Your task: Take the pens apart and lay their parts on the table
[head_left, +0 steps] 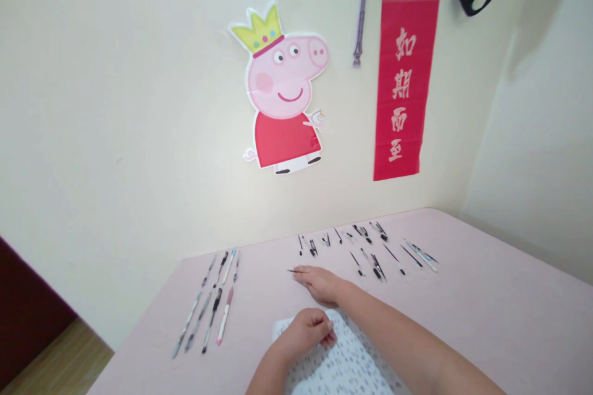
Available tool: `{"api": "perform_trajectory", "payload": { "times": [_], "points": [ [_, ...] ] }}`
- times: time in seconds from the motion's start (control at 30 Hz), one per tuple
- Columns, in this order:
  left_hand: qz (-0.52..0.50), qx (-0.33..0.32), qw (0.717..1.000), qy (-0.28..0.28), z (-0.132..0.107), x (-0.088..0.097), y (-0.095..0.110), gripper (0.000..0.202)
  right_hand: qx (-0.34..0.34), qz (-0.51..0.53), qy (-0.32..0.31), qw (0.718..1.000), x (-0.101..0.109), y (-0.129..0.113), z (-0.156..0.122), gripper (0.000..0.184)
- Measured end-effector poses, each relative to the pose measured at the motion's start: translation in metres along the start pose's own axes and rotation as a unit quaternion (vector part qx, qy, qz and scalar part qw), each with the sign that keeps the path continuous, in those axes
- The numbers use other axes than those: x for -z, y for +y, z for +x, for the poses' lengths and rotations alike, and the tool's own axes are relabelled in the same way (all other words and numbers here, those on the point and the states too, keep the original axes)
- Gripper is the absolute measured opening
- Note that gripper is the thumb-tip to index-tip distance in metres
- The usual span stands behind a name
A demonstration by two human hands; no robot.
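On the table (pixel 500 321), the right hand (pixel 322 284) is lying nearly flat, fingertips at a thin dark piece (pixel 291 271), grip unclear | nearer, the left hand (pixel 311 328) is resting half-curled over a patterned sheet (pixel 345 361), contents hidden | pens (pixel 217 300) are lying left, slim parts (pixel 377 266) far right; the right hand sweeping rightward could be scattering these, slack fingers losing the piece

The tabletop (pixel 491 315) in front of me is pale pink; on its left side pens (pixel 225 316) lie in two rows of four, across the back and right sit groups of slim dark pen parts (pixel 379 268), and nearer me lies a white sheet (pixel 345 361) covered in small dark marks
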State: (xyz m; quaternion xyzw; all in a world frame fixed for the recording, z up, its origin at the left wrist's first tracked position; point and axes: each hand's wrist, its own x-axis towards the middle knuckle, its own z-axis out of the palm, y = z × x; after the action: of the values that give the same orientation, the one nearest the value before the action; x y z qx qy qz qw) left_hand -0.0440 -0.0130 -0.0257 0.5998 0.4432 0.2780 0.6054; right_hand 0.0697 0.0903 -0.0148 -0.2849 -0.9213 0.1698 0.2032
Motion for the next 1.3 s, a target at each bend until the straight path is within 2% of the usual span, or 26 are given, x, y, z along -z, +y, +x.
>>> {"api": "perform_trajectory", "payload": {
  "times": [0.27,0.47,0.6,0.8,1.03,1.3],
  "points": [
    [0.003,-0.008,1.000,0.003,0.001,0.001,-0.001,0.049,-0.042,0.030,0.021,0.998,-0.022,-0.005,0.003,0.041],
    [0.005,-0.012,1.000,0.002,-0.002,-0.001,0.004,0.048,-0.064,0.074,0.045,0.994,-0.034,0.003,-0.005,0.041],
    [0.011,-0.011,1.000,0.002,-0.002,-0.001,0.005,0.048,-0.138,0.100,0.080,0.982,-0.028,0.003,-0.017,0.041],
    [0.033,0.002,0.999,0.005,-0.004,-0.003,0.011,0.051,-0.234,0.087,0.130,0.959,-0.011,-0.004,-0.036,0.046],
    [0.039,0.006,0.999,0.006,-0.007,-0.004,0.018,0.054,-0.369,0.114,0.210,0.898,-0.002,-0.004,-0.046,0.047],
    [0.036,0.006,0.999,0.010,-0.006,-0.004,0.017,0.053,-0.375,0.043,0.281,0.883,-0.012,0.010,-0.042,0.039]
  ]
}}
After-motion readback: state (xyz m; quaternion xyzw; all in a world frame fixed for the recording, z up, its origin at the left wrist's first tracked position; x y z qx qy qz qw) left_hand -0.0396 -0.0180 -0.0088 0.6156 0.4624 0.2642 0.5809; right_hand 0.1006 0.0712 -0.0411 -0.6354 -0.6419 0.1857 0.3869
